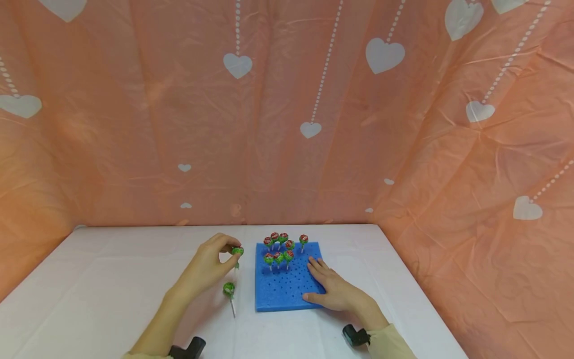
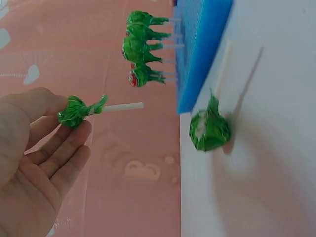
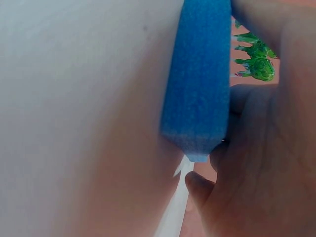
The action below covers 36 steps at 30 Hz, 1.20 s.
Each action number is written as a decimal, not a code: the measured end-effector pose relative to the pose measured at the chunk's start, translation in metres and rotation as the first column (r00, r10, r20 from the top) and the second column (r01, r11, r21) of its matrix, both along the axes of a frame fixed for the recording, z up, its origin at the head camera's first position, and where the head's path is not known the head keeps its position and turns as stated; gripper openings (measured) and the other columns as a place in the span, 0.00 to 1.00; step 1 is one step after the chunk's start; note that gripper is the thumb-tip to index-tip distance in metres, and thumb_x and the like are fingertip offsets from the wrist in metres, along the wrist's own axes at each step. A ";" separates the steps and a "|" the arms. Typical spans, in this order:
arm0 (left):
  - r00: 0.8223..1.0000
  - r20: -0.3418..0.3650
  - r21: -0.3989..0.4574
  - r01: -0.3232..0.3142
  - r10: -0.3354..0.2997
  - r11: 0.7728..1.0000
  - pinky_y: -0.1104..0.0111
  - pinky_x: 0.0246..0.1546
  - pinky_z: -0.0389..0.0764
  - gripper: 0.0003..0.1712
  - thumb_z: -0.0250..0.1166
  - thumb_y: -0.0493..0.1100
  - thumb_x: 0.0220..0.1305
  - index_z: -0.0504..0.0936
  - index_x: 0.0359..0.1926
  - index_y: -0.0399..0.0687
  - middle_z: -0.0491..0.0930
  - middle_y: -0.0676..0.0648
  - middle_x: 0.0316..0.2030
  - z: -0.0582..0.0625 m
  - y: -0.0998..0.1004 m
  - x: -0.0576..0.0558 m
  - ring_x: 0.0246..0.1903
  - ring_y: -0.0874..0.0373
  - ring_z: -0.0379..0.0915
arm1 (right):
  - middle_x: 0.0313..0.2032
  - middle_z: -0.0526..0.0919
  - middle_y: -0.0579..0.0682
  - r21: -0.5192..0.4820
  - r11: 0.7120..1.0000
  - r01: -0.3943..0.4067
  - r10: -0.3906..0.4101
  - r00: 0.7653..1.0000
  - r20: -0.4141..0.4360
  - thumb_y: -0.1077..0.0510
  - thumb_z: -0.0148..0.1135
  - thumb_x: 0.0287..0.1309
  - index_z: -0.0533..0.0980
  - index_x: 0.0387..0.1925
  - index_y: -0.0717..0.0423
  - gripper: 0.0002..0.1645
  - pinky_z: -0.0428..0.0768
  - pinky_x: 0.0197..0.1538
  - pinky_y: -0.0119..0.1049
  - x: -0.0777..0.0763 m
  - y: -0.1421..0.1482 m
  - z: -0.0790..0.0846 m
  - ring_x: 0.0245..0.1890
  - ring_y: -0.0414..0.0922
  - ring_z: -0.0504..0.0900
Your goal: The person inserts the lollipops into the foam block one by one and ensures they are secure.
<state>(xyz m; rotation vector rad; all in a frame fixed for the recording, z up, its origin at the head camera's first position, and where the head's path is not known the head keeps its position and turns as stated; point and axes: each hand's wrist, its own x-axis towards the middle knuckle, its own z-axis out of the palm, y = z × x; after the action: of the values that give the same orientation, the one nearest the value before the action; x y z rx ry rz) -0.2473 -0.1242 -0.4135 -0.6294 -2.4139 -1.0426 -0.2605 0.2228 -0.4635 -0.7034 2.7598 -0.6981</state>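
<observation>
My left hand [image 1: 210,262] pinches a lollipop [image 2: 74,112] by its green-wrapped head, with the white stick hanging down, to the left of the blue foam block [image 1: 278,299]. My right hand [image 1: 334,288] rests on the block's right edge, fingers spread and straight. Several lollipops [image 1: 283,258] with red and green wrappers stand upright in holes in the back part of the block. Another green lollipop [image 1: 229,289] lies on the table just below my left hand; the left wrist view shows its wrapped head close up.
A white cloth covers the table [image 1: 112,284]. Behind and beside it hangs an orange curtain [image 1: 278,174] printed with white hearts. Rows of small holes dot the front and middle of the foam block. A black wrist camera [image 1: 356,335] sits at each wrist.
</observation>
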 end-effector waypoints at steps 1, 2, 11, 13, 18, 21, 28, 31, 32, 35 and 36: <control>1.000 -0.008 0.006 0.004 -0.004 1.000 0.61 0.44 0.84 0.12 0.73 0.31 0.62 0.85 0.46 0.43 0.82 0.52 0.42 0.000 0.002 -0.001 0.41 0.58 0.83 | 0.83 0.48 0.53 0.001 1.000 0.001 -0.001 1.000 0.001 0.32 0.63 0.66 0.54 0.81 0.58 0.56 0.51 0.77 0.65 0.000 0.000 0.000 0.82 0.58 0.41; 1.000 -0.015 0.010 0.006 -0.006 1.000 0.61 0.44 0.84 0.12 0.73 0.31 0.62 0.85 0.46 0.43 0.82 0.52 0.42 0.001 0.004 -0.001 0.41 0.58 0.83 | 0.83 0.48 0.53 0.002 1.000 0.002 -0.002 1.000 0.002 0.32 0.63 0.66 0.54 0.81 0.58 0.56 0.51 0.77 0.64 0.000 0.000 0.000 0.82 0.58 0.41; 1.000 0.005 0.035 -0.007 0.007 0.999 0.58 0.48 0.85 0.12 0.73 0.34 0.64 0.84 0.48 0.42 0.82 0.50 0.44 0.004 0.022 -0.006 0.43 0.58 0.82 | 0.83 0.48 0.54 -0.001 1.000 -0.001 0.001 1.000 0.000 0.32 0.63 0.66 0.54 0.81 0.59 0.56 0.51 0.78 0.64 0.000 0.000 0.000 0.82 0.58 0.41; 1.000 0.010 0.043 -0.005 0.005 0.999 0.58 0.48 0.85 0.13 0.73 0.33 0.64 0.84 0.49 0.42 0.82 0.49 0.45 0.005 0.027 -0.006 0.44 0.57 0.82 | 0.83 0.48 0.54 0.001 1.000 -0.003 0.003 1.000 -0.001 0.32 0.63 0.67 0.54 0.81 0.59 0.56 0.51 0.78 0.64 -0.001 0.000 -0.001 0.82 0.58 0.41; 1.000 0.016 0.074 0.006 -0.007 0.997 0.57 0.50 0.85 0.13 0.72 0.34 0.65 0.84 0.50 0.42 0.82 0.49 0.46 0.007 0.038 -0.007 0.46 0.55 0.82 | 0.83 0.48 0.54 -0.001 1.000 -0.012 0.012 1.000 -0.009 0.33 0.63 0.67 0.54 0.81 0.59 0.56 0.51 0.78 0.64 -0.001 0.000 0.000 0.82 0.58 0.41; 1.000 0.000 0.095 0.027 -0.027 0.995 0.57 0.49 0.85 0.14 0.73 0.33 0.64 0.84 0.50 0.42 0.82 0.49 0.46 0.007 0.045 -0.010 0.46 0.55 0.82 | 0.83 0.48 0.54 -0.002 1.000 -0.014 0.014 1.000 -0.013 0.33 0.63 0.67 0.54 0.81 0.60 0.56 0.51 0.78 0.64 -0.001 0.000 0.000 0.82 0.58 0.41; 0.998 -0.005 0.137 0.058 -0.058 0.989 0.59 0.49 0.85 0.15 0.74 0.32 0.63 0.84 0.50 0.42 0.82 0.48 0.46 0.005 0.065 -0.015 0.45 0.56 0.81 | 0.82 0.48 0.54 -0.004 1.000 -0.007 0.007 1.000 -0.012 0.32 0.63 0.67 0.54 0.81 0.60 0.56 0.52 0.77 0.64 -0.002 0.000 -0.001 0.82 0.58 0.41; 0.998 0.008 0.153 0.068 -0.070 0.986 0.58 0.50 0.85 0.15 0.74 0.33 0.63 0.84 0.51 0.43 0.82 0.49 0.46 0.005 0.075 -0.016 0.46 0.54 0.81 | 0.82 0.48 0.54 0.000 1.000 -0.004 0.004 1.000 -0.012 0.32 0.63 0.67 0.55 0.81 0.59 0.56 0.52 0.77 0.64 -0.002 0.000 -0.001 0.82 0.58 0.41; 0.997 0.010 0.158 0.071 -0.074 0.985 0.57 0.50 0.85 0.15 0.74 0.33 0.64 0.84 0.51 0.43 0.82 0.49 0.46 0.005 0.078 -0.017 0.46 0.54 0.81 | 0.82 0.48 0.54 0.003 1.000 -0.005 0.005 1.000 -0.012 0.32 0.63 0.67 0.55 0.81 0.59 0.56 0.52 0.77 0.64 -0.002 0.000 -0.001 0.82 0.58 0.42; 0.995 0.001 0.182 0.094 -0.096 0.979 0.54 0.51 0.85 0.15 0.73 0.32 0.63 0.84 0.50 0.43 0.82 0.48 0.46 0.004 0.086 -0.019 0.47 0.52 0.81 | 0.82 0.48 0.54 0.005 1.000 -0.004 0.004 1.000 -0.011 0.32 0.62 0.67 0.55 0.81 0.59 0.56 0.53 0.77 0.64 -0.002 0.000 -0.001 0.82 0.58 0.42; 0.995 -0.004 0.191 0.103 -0.104 0.976 0.53 0.52 0.85 0.15 0.73 0.32 0.63 0.84 0.50 0.43 0.83 0.48 0.46 0.004 0.089 -0.020 0.47 0.52 0.81 | 0.82 0.48 0.54 0.006 1.000 -0.004 0.004 1.000 -0.011 0.32 0.62 0.67 0.54 0.81 0.59 0.56 0.53 0.77 0.64 -0.002 0.000 -0.001 0.82 0.58 0.42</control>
<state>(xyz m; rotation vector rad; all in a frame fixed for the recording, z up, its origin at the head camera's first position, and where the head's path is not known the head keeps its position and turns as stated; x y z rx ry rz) -0.2673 -0.0354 -0.4093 -0.6904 -2.2708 -1.3029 -0.2630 0.2228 -0.4646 -0.7138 2.7684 -0.6872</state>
